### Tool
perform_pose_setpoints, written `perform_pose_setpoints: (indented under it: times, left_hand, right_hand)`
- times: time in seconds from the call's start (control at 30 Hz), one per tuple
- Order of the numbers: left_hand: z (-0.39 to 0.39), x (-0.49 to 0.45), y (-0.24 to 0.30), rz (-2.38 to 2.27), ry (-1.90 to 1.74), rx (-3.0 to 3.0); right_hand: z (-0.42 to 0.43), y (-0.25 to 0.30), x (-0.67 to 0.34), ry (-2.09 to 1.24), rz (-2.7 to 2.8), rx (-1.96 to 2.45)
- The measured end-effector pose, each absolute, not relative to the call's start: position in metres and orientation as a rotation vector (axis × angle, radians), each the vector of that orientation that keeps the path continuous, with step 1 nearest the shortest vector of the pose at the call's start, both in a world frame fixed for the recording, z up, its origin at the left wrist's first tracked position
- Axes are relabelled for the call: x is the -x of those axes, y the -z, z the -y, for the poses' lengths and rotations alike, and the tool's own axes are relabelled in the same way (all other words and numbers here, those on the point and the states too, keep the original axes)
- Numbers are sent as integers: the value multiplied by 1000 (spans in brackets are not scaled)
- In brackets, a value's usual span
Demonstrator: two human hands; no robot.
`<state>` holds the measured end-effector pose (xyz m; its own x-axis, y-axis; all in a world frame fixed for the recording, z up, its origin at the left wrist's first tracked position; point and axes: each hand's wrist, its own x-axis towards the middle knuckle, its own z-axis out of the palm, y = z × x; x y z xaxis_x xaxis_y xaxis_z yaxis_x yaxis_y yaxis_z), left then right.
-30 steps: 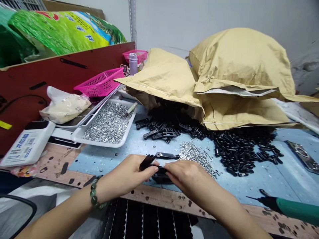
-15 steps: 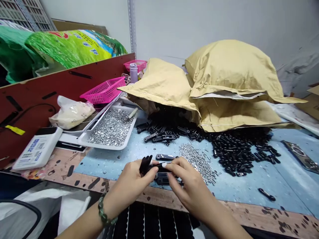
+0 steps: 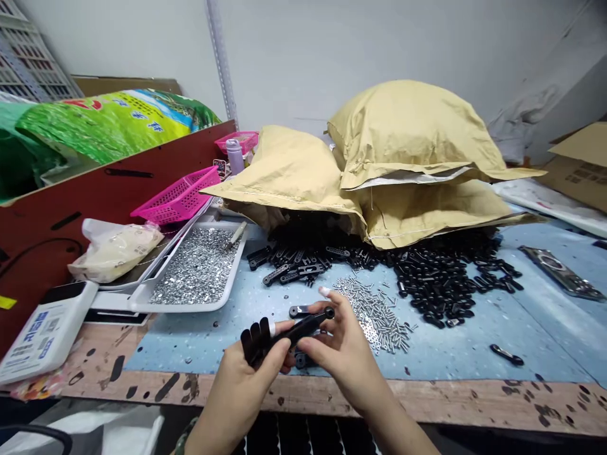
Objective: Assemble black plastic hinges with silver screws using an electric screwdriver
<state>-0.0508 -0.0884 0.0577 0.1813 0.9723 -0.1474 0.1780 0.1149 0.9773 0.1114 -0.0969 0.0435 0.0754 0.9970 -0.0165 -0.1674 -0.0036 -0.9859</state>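
My left hand [image 3: 249, 376] is closed around several round-ended black plastic pieces [image 3: 256, 335]. Between both hands lies a long black plastic part [image 3: 304, 325] with a ringed end, tilted up to the right. My right hand [image 3: 348, 344] grips it with thumb and fingers near that end. White coverings show on a finger of each hand. Partly hidden behind the hands, a flat black part [image 3: 298, 311] rests on the blue mat [image 3: 190, 344]. Just right of my right hand spreads a heap of small silver pins [image 3: 379, 319].
Loose black parts [image 3: 436, 278] spill from below stacked tan paper sacks [image 3: 408, 139]. A white tray [image 3: 227, 294] of small metal pieces stands left, near a pink basket [image 3: 175, 196] and a white box-shaped device [image 3: 45, 341]. A phone-like object [image 3: 562, 272] lies right.
The long black part has swung from nearly level to tilted, its ringed end now exposed. My right hand has turned more upright around it. The camera view has shifted slightly.
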Motion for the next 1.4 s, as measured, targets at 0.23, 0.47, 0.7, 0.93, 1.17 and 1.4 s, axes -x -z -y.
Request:
perform_pose_setpoints:
  times: [0.23, 0.47, 0.7, 0.93, 1.17, 1.4]
  left_hand:
    - [72, 57, -35, -1169, -693, -1397]
    - [22, 62, -11, -1189, -449, -1537]
    - [24, 47, -4, -1367, -435, -1897]
    - [42, 49, 17, -1041, -432, -2185]
    - [53, 31, 27, -1092, -532, -2385]
    - [52, 24, 17, -1021, -613, -2382]
  right_hand:
    - [83, -18, -144, -1246, 1074, 1253]
    - [60, 0, -181, -521, 1780, 1469]
    - [48, 10, -166, -430, 2108, 1389]
    - [65, 14, -163, -394, 2259, 1357]
    - [92, 31, -125, -272, 2271, 1472]
    - [92, 23, -160, -722, 1705, 1410]
